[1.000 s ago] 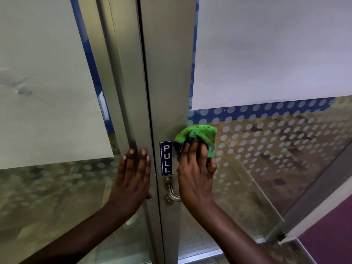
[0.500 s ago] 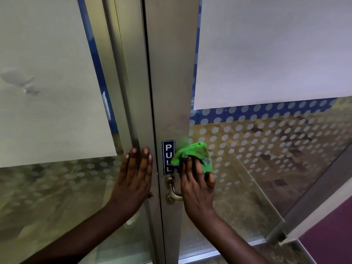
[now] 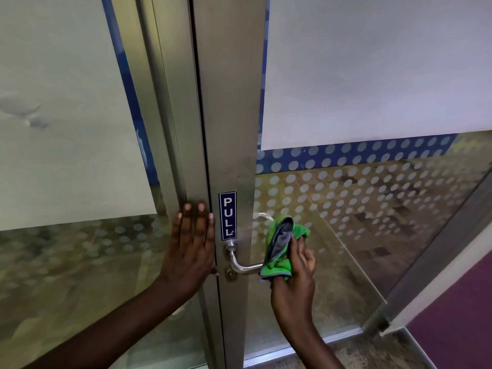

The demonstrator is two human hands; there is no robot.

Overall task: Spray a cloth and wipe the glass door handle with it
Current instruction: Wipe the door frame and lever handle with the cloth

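A silver lever door handle (image 3: 241, 265) sticks out of the metal door frame (image 3: 229, 129), just under a blue PULL sign (image 3: 227, 216). My right hand (image 3: 295, 272) grips a green cloth with a grey inner side (image 3: 281, 246) and has it wrapped over the free right end of the handle. The handle's bend and base are bare. My left hand (image 3: 191, 243) lies flat, fingers together, against the frame to the left of the sign. No spray bottle is in view.
Glass panels with frosted sheets and white dots flank the frame: one on the left (image 3: 66, 129), one on the right (image 3: 372, 209). A keyhole (image 3: 230, 274) sits under the handle. A purple floor strip (image 3: 458, 315) lies at the lower right.
My right hand has slid the cloth from near the handle's base by the PULL sign out to the right end of the lever, baring the bend. My left hand stays pressed flat.
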